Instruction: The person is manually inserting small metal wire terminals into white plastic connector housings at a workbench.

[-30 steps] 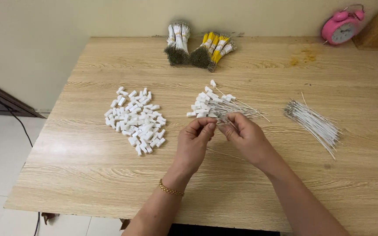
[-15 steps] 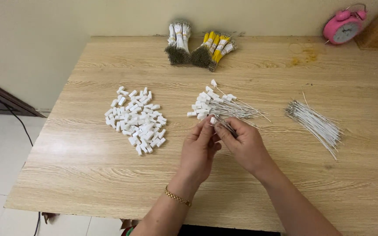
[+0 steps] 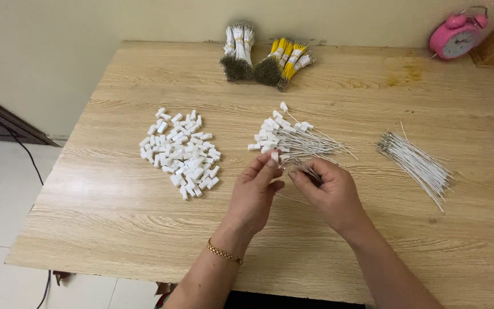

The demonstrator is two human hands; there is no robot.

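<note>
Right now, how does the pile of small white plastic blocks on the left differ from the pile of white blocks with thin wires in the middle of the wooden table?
The loose white plastic blocks have no wires; the white blocks with thin wires each trail a thin lead to the right. The loose pile is wider and scattered every way; the wired pile lies roughly aligned. The loose pile sits apart from both hands; the wired pile lies just beyond the left hand and right hand. Both rest on the wooden table.

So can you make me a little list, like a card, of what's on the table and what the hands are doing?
Left hand: pinches a small white connector
Right hand: holds thin white wires
Left pile: loose white connectors
Middle pile: wires with connectors fitted
Right pile: bare white wires
Back edge: bundled white and yellow wires
Corner: pink alarm clock
Surface: wooden table
</note>
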